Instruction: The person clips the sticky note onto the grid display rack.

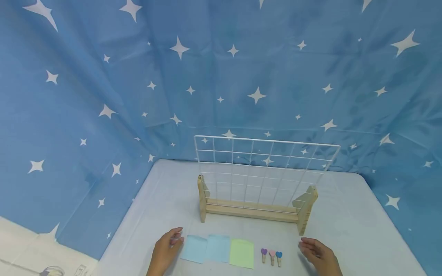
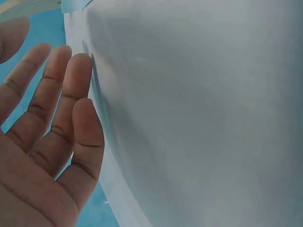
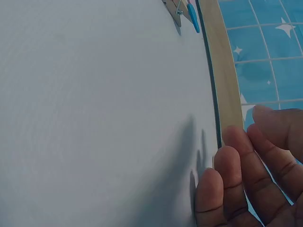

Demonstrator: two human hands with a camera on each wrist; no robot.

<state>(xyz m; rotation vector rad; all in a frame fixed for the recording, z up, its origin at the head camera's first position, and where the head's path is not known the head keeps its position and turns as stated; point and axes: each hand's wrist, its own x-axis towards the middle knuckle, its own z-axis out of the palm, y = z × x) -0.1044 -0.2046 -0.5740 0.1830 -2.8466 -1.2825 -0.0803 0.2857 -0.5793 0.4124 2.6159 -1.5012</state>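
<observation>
Left hand [image 1: 165,249] and right hand [image 1: 321,257] are empty, fingers relaxed; paper notes [image 1: 217,249], near side between them, left of the clips [image 1: 272,254], are judged light, limp, easily creased, best lifted by an edge.

Draped tabletop nook, home or studio unclear, blue star-printed fabric [image 1: 221,76] hung behind and along both sides, fold lines and creases showing, white table [image 1: 248,230] with rounded corners close against it

Can see blue star-patterned cloth [image 1: 214,73] across the upper frame, white tabletop [image 1: 359,218] at lower centre, cream surface [image 1: 20,241] at lower left.
</observation>
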